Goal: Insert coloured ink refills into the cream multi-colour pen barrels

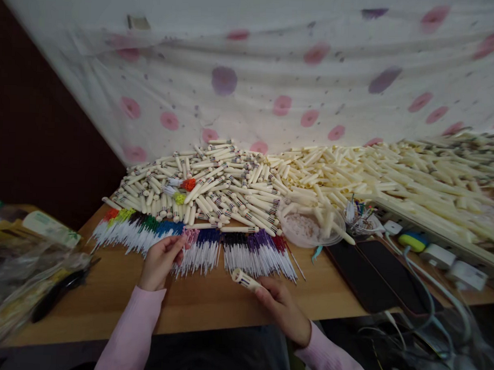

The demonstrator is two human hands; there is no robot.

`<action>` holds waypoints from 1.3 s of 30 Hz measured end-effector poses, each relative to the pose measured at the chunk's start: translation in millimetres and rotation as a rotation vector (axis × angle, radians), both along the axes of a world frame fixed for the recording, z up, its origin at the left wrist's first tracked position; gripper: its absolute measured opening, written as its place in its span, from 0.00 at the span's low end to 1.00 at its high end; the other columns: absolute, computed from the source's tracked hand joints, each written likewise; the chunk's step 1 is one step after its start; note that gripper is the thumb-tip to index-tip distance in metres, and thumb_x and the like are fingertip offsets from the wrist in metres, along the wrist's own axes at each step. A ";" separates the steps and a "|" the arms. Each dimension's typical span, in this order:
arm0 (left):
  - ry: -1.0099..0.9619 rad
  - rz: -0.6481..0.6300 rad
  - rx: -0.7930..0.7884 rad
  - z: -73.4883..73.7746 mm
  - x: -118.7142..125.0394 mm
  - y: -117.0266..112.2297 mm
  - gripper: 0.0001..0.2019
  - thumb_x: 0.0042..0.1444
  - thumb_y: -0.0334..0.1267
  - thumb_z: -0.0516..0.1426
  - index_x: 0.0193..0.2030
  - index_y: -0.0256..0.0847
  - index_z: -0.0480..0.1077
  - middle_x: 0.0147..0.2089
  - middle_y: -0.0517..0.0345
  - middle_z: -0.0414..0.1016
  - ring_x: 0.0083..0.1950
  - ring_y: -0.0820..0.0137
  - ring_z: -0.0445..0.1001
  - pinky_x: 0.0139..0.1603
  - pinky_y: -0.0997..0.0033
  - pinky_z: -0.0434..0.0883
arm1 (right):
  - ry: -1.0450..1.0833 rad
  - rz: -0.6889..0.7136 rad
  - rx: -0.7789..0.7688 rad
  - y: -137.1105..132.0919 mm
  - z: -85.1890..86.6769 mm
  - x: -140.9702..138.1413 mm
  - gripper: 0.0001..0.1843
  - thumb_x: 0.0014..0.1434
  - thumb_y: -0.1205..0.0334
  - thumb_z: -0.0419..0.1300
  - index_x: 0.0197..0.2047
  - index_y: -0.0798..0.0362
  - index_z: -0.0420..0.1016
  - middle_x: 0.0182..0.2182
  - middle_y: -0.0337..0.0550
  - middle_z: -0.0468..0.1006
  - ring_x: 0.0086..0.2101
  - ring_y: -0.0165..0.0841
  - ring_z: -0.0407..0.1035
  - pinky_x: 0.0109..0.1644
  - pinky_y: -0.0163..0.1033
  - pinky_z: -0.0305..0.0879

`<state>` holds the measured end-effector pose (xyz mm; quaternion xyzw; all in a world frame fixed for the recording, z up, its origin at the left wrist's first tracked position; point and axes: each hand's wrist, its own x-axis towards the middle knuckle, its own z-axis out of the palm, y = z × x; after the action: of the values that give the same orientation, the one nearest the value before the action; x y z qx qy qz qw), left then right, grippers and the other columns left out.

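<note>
My left hand (pixel 160 260) reaches into a row of thin white refills with coloured tips (pixel 196 248), its fingers pinched on one near the blue and pink bundles. My right hand (pixel 281 305) is closed on a cream pen barrel (pixel 246 279), held just above the wooden table (pixel 210 302) in front of the purple-tipped refills. Behind the row lies a heap of assembled cream pens (pixel 206 186) with striped ends. A larger heap of plain cream barrels (pixel 393 174) stretches to the right.
A clear plastic bowl (pixel 310 226) holds small parts beside the heaps. Two dark phones (pixel 373 276), chargers and cables (pixel 430 267) lie at the right. Crinkled plastic bags (pixel 21 274) and black scissors (pixel 60 292) sit at the left. A spotted cloth (pixel 275 72) hangs behind.
</note>
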<state>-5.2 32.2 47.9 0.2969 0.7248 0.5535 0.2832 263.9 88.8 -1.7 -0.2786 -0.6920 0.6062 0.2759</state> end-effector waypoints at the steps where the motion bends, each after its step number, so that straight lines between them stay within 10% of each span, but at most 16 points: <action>1: -0.058 -0.024 0.034 1.6 10.3 0.3 0.27 0.37 0.61 0.65 0.33 0.37 0.70 0.26 0.56 0.77 0.21 0.74 0.67 0.21 0.74 0.66 | 0.023 -0.029 -0.022 -0.4 0.4 -0.5 0.29 0.57 0.33 0.54 0.23 0.51 0.57 0.21 0.33 0.54 0.25 0.29 0.50 0.28 0.35 0.49; 9: -0.262 -0.327 0.111 7.7 89.3 2.2 0.17 0.49 0.46 0.64 0.40 0.37 0.70 0.29 0.56 0.80 0.26 0.72 0.75 0.31 0.71 0.74 | 0.219 -0.028 -0.158 -3.4 6.7 -5.2 0.25 0.53 0.45 0.67 0.28 0.50 0.55 0.30 0.39 0.70 0.30 0.31 0.61 0.35 0.37 0.59; 16: -0.075 -0.413 0.094 -14.4 126.2 -0.4 0.07 0.52 0.36 0.60 0.39 0.39 0.72 0.29 0.54 0.80 0.31 0.66 0.79 0.33 0.70 0.74 | 0.118 -0.033 -0.202 -3.0 -8.6 -2.5 0.26 0.53 0.48 0.67 0.26 0.49 0.52 0.23 0.30 0.57 0.24 0.26 0.51 0.27 0.33 0.51; 27: 0.509 -0.277 -0.277 19.7 33.8 -40.0 0.05 0.50 0.42 0.61 0.29 0.44 0.74 0.28 0.57 0.77 0.30 0.63 0.72 0.36 0.64 0.65 | 0.158 -0.100 -0.240 3.1 -3.3 -4.8 0.24 0.54 0.49 0.67 0.26 0.50 0.54 0.29 0.38 0.71 0.24 0.28 0.61 0.27 0.35 0.59; 33: 0.569 -0.319 -0.369 -13.4 45.1 -46.0 0.05 0.51 0.38 0.58 0.28 0.41 0.71 0.29 0.53 0.74 0.33 0.59 0.71 0.37 0.61 0.63 | 0.231 -0.088 -0.270 0.9 -8.6 -6.8 0.24 0.55 0.52 0.67 0.26 0.49 0.53 0.28 0.36 0.69 0.24 0.28 0.63 0.27 0.35 0.63; 39: 0.361 -0.420 -0.215 -10.3 66.6 -44.6 0.06 0.52 0.39 0.58 0.26 0.43 0.71 0.32 0.54 0.74 0.37 0.60 0.72 0.42 0.60 0.65 | 0.226 -0.202 -0.177 -0.9 -8.4 -6.6 0.23 0.52 0.55 0.69 0.25 0.50 0.55 0.23 0.33 0.65 0.24 0.28 0.61 0.28 0.35 0.61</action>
<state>61.4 -12.4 37.6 0.5022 0.7405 0.3413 0.2880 257.3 88.0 -10.1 -0.2998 -0.5690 0.6613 0.3860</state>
